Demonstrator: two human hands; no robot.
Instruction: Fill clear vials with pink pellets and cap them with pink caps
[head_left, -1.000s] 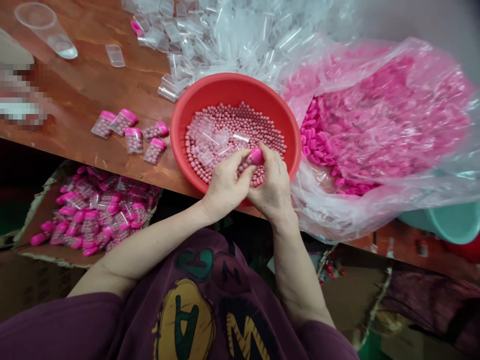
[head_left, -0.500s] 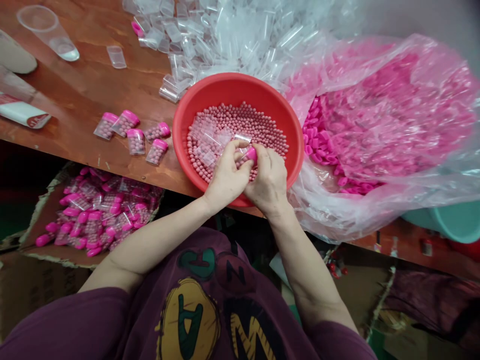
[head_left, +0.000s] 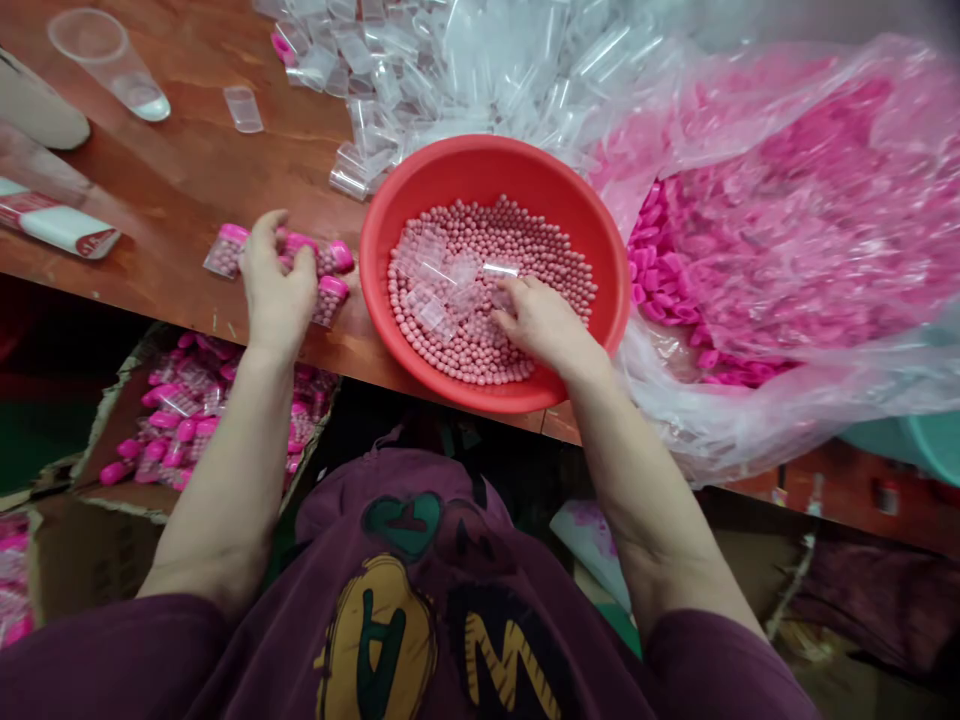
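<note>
My left hand (head_left: 279, 285) is over a small group of filled clear containers with pink caps on the table. Its thumb and fingers are apart around a pink-capped container (head_left: 301, 243), and I cannot make out whether they touch it. Partly hidden by this hand are other containers; one filled container (head_left: 223, 252) lies to its left. Inside the red bowl (head_left: 495, 152), my right hand (head_left: 544, 318) reaches down to the pink beads (head_left: 487, 365), thumb and fingers apart. A clear empty container (head_left: 501, 269) lies just beyond its fingertips, and more sit at the bowl's left.
Clear empty containers (head_left: 390, 70) pile behind the bowl. A plastic bag of pink caps (head_left: 787, 230) spreads at the right. Below the table edge stands a cardboard box (head_left: 112, 410) of filled containers. A clear cup (head_left: 112, 65) lies at far left.
My hands were together over the bowl, holding a pink-capped container. Since then my left hand has moved left to the filled containers, while my right has lowered to the beads.
</note>
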